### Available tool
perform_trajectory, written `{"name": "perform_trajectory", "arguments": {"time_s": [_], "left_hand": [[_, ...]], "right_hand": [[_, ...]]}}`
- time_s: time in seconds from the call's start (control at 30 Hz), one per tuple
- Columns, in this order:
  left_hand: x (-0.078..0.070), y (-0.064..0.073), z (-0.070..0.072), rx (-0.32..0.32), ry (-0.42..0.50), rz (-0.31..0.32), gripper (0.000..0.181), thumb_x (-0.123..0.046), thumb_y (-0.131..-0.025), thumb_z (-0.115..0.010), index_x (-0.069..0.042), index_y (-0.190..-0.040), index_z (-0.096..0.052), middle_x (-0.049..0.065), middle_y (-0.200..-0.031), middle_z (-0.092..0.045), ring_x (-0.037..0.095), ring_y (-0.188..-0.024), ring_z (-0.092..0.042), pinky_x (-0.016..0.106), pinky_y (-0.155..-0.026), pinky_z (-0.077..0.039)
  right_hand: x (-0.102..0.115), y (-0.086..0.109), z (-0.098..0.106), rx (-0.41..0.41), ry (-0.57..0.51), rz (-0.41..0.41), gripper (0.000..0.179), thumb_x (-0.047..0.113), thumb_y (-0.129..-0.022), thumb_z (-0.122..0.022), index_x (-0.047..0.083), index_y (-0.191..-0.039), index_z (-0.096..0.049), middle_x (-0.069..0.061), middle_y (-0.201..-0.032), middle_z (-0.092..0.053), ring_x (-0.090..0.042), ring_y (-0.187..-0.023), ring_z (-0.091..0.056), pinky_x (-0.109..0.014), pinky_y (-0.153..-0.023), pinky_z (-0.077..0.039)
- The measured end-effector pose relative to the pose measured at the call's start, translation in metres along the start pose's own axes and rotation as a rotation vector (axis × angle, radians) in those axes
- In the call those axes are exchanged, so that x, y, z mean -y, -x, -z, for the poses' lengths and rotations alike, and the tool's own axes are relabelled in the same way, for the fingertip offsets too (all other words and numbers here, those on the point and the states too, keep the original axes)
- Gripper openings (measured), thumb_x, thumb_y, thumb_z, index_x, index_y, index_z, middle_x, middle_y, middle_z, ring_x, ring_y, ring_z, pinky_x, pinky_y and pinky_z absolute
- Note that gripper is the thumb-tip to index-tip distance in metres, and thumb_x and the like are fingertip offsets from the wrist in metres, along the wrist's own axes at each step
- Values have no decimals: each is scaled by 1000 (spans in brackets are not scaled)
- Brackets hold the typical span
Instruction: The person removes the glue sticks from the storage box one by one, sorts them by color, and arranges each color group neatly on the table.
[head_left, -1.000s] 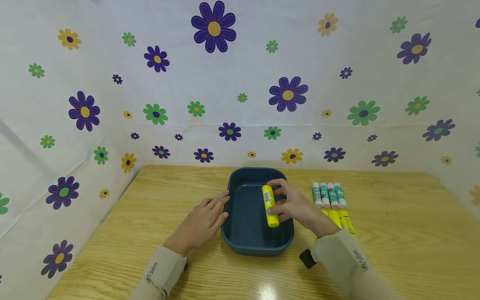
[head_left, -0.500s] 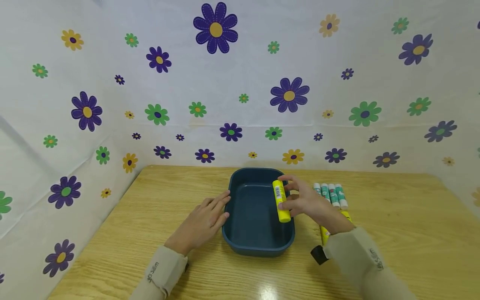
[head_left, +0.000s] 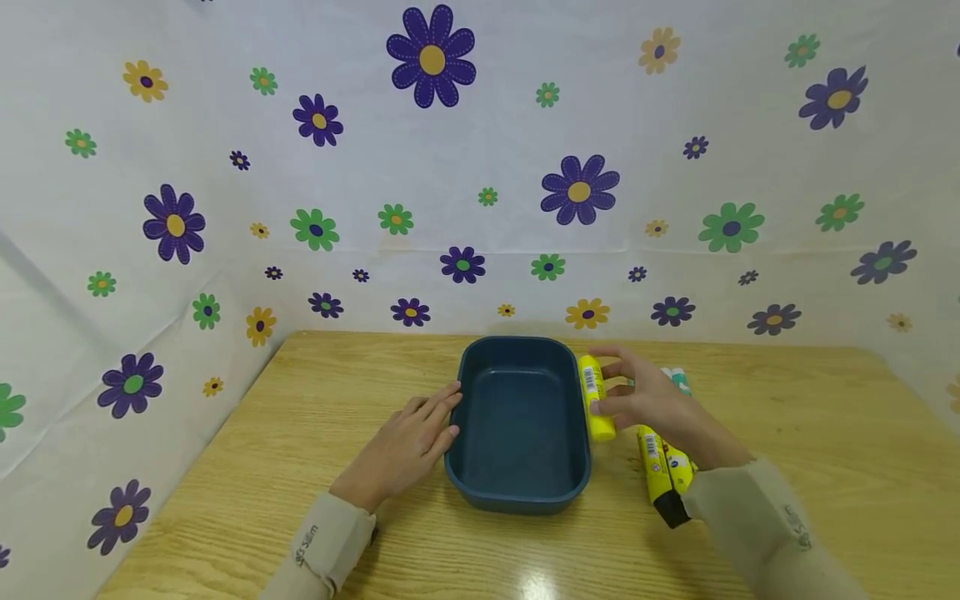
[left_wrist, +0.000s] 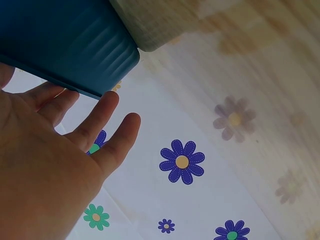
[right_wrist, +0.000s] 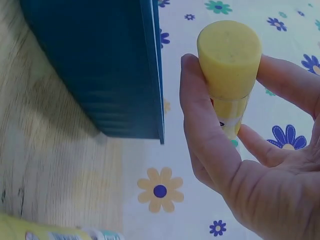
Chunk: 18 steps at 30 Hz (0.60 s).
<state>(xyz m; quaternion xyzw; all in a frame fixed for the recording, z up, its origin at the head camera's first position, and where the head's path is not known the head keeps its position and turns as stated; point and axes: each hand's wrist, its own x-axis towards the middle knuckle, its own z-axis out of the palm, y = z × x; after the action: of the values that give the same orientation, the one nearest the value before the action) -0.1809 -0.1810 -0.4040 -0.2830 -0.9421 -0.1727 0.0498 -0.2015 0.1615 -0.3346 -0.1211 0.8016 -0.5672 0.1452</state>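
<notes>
Just outside the right wall of a dark blue rectangular bin point(head_left: 517, 502), my right hand point(head_left: 652, 407) pinches a yellow glue stick point(head_left: 596, 400) between thumb and fingers. In the right wrist view the rounded yellow end of the glue stick point(right_wrist: 229, 60) faces the camera, beside the bin's wall point(right_wrist: 100, 65). My left hand point(head_left: 401, 450) lies against the bin's left rim with its fingers extended. The left wrist view shows those fingertips point(left_wrist: 107, 102) right at the bin's rim. The inside of the bin is bare.
On the wooden table point(head_left: 300, 417), yellow glue sticks point(head_left: 654, 467) lie right of the bin, partly under my right wrist. Green-and-white glue sticks point(head_left: 680, 381) lie behind them, mostly hidden by my hand. A white flowered cloth point(head_left: 480, 233) hangs behind the table.
My right hand has carried the yellow glue stick rightward, from over the bin to outside its right wall. The left hand has stayed at the left rim.
</notes>
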Motion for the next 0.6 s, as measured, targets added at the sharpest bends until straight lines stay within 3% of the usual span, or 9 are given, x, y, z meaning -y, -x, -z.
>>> {"name": "perform_trajectory", "arguments": {"time_s": [0.6], "left_hand": [[-1, 0, -1, 4, -1, 12, 52, -30, -111, -41, -2, -154, -40, 5, -165, -29, 35, -137, -45, 57, -108, -40]], "right_hand": [[-21, 18, 39, -37, 80, -34, 86, 9, -91, -73, 5, -159, -21, -36, -148, -32, -40, -113, -55, -41, -79, -57]]}}
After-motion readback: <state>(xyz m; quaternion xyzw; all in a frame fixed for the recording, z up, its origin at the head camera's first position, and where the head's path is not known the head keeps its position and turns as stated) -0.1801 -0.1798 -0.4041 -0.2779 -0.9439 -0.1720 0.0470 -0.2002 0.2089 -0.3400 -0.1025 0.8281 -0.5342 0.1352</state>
